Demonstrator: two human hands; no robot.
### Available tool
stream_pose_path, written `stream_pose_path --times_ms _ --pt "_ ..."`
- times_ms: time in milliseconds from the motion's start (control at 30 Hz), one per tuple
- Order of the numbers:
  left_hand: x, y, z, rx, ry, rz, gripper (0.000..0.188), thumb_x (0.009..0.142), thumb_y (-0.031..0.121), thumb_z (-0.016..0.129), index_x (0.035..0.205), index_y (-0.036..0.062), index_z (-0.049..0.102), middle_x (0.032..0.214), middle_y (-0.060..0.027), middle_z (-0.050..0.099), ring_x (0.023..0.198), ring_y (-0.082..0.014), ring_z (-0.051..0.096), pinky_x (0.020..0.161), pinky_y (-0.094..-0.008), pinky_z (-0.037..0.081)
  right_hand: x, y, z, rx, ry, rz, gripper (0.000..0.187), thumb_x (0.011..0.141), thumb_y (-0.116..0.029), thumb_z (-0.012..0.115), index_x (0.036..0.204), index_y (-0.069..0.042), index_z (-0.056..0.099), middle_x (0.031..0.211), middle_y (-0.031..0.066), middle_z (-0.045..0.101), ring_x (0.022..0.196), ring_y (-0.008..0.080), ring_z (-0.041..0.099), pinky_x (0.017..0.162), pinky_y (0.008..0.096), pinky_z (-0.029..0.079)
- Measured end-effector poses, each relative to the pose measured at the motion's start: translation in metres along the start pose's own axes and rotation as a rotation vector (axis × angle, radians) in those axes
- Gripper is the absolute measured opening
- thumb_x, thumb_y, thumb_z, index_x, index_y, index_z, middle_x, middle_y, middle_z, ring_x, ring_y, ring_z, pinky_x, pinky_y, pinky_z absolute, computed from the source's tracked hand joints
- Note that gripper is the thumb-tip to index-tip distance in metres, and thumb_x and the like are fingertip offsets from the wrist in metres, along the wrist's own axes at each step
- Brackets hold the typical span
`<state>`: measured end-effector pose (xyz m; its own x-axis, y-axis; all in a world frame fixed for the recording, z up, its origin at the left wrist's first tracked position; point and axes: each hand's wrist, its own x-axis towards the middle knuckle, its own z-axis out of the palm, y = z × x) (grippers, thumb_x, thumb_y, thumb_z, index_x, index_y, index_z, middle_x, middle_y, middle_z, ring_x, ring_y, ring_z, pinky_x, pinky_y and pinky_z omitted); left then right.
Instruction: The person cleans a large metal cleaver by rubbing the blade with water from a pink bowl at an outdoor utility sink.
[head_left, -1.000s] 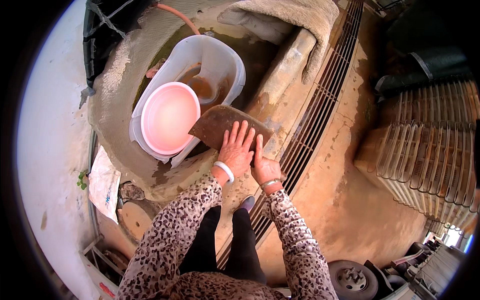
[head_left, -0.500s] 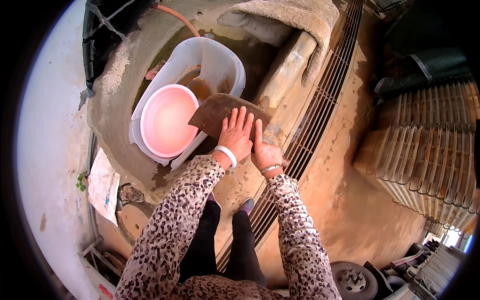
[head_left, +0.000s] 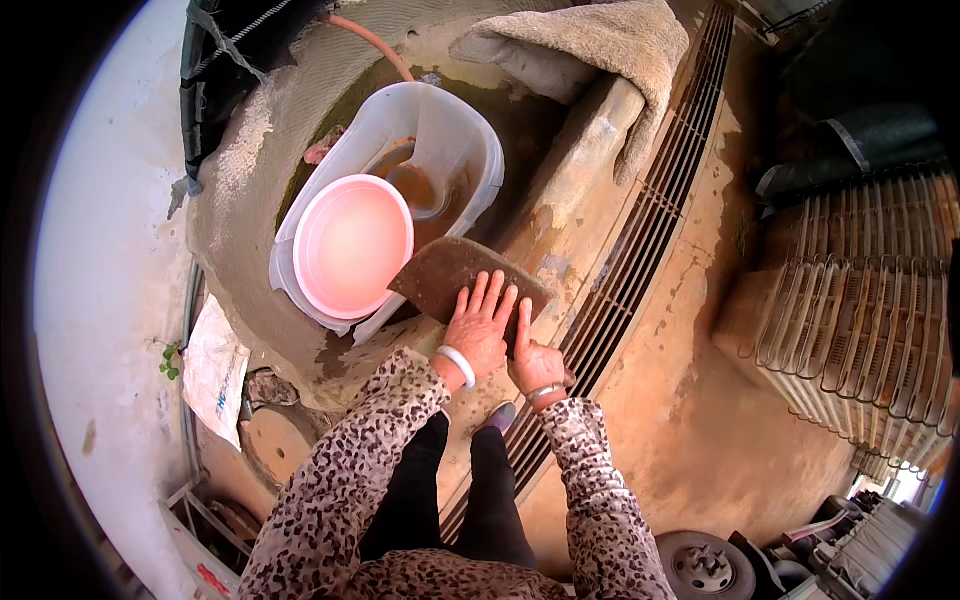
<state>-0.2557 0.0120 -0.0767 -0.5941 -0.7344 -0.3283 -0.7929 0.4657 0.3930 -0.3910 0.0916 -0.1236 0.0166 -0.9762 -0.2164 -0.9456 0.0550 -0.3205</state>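
Note:
A wide, dark, stained cleaver (head_left: 440, 275) lies flat across the near part of the concrete basin edge (head_left: 560, 210). My left hand (head_left: 480, 335) presses on its blade with the fingers stretched out and the palm down. My right hand (head_left: 537, 362) is closed around the handle end, its index finger laid along the blade. Only a small brown tip of the handle shows beyond that hand. Just left of the blade, a pink basin (head_left: 353, 245) sits in the end of a larger translucent plastic tub (head_left: 455, 125), which holds brownish water and a round container.
A beige towel (head_left: 600, 40) drapes over the basin's far edge. A metal drain grate (head_left: 640, 250) runs along the right side. Stacked wire-and-board racks (head_left: 850, 310) stand farther right. An orange hose (head_left: 370, 38) enters at the back, and a wheel (head_left: 705, 563) lies low right.
Both hands have drawn the cleaver nearer to me along the concrete edge, uncovering more of the tub. The view has shifted slightly.

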Motion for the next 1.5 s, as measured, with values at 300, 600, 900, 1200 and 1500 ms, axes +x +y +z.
stream_pose_path --times_ms 300,600,900,1200,1500 --pt "0.073 -0.020 -0.042 0.104 0.322 -0.074 0.070 0.083 0.014 0.059 0.148 0.0040 0.036 0.158 -0.0204 0.026 0.147 -0.0382 0.022 0.118 -0.0543 0.018 0.094 -0.010 -0.042 -0.007 0.088 -0.035 0.102 0.078 -0.015 0.066 0.156 -0.001 0.002 0.067 0.0142 0.068 0.055 0.0288 0.066 0.050 0.0397 0.051" --pt "-0.006 0.081 -0.076 -0.453 0.765 0.375 0.056 0.082 0.010 0.058 0.136 -0.0037 0.049 0.144 -0.0207 0.045 0.138 -0.0384 0.039 0.115 -0.0495 0.031 0.039 0.029 -0.069 0.968 0.178 -0.143 0.050 0.096 -0.032 0.056 0.135 -0.001 0.049 0.112 0.0111 0.067 0.103 0.0216 0.062 0.086 0.0359 0.052" --pt "0.076 0.036 0.019 -0.265 0.685 0.123 0.064 0.089 0.015 0.062 0.147 0.0034 0.036 0.156 -0.0153 0.031 0.145 -0.0341 0.027 0.118 -0.0485 0.025 -0.006 0.012 -0.007 1.829 0.053 0.524 0.008 0.097 -0.007 0.056 0.091 -0.006 0.050 0.056 0.0008 0.045 0.040 0.0129 0.042 0.038 0.0293 0.041" --pt "0.077 0.041 0.039 -0.288 0.632 0.118 0.068 0.087 0.019 0.064 0.148 0.0058 0.036 0.158 -0.0129 0.029 0.147 -0.0317 0.025 0.120 -0.0474 0.021 -0.017 0.020 0.000 1.701 0.116 0.584 0.011 0.097 -0.010 0.060 0.097 -0.005 0.050 0.057 0.0012 0.047 0.041 0.0117 0.043 0.039 0.0286 0.041" --pt "0.055 0.042 0.061 -0.320 0.594 0.104 0.066 0.088 0.022 0.065 0.147 0.0073 0.039 0.157 -0.0113 0.031 0.146 -0.0312 0.027 0.119 -0.0487 0.022 -0.046 0.007 0.015 1.591 0.120 0.650 0.013 0.095 -0.008 0.061 0.097 -0.008 0.048 0.057 -0.0001 0.045 0.041 0.0118 0.043 0.038 0.0277 0.039"
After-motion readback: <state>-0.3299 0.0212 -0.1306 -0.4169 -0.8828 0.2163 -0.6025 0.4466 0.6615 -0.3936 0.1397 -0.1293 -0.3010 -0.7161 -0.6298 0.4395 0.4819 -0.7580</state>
